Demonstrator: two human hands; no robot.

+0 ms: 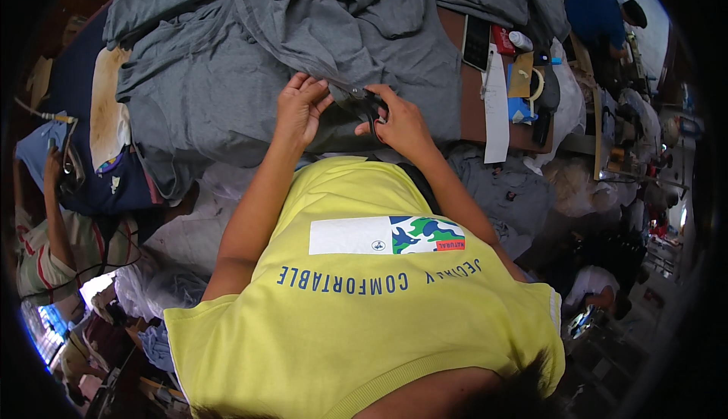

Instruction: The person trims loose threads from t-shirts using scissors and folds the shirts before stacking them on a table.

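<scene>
Grey T-shirts point(205, 78) lie heaped and spread in front of me, some with a colourful print at the far side. My left hand point(302, 108) is closed, thumb and fingers pinching the near edge of a grey shirt. My right hand point(402, 125) grips a pair of scissors point(371, 103) by its black handles. The blades point left toward my left fingertips and lie close to the pinched cloth. Whether the blades touch the cloth or a thread there is too small to tell.
On the brown table point(472, 100) at right lie a dark phone point(476, 42), a long paper slip point(496, 108), a tape roll point(537, 84) and a white bottle point(520, 40). At left, a person's hand point(53, 163) handles blue cloth. Other people work at far right. Plastic bags lie around.
</scene>
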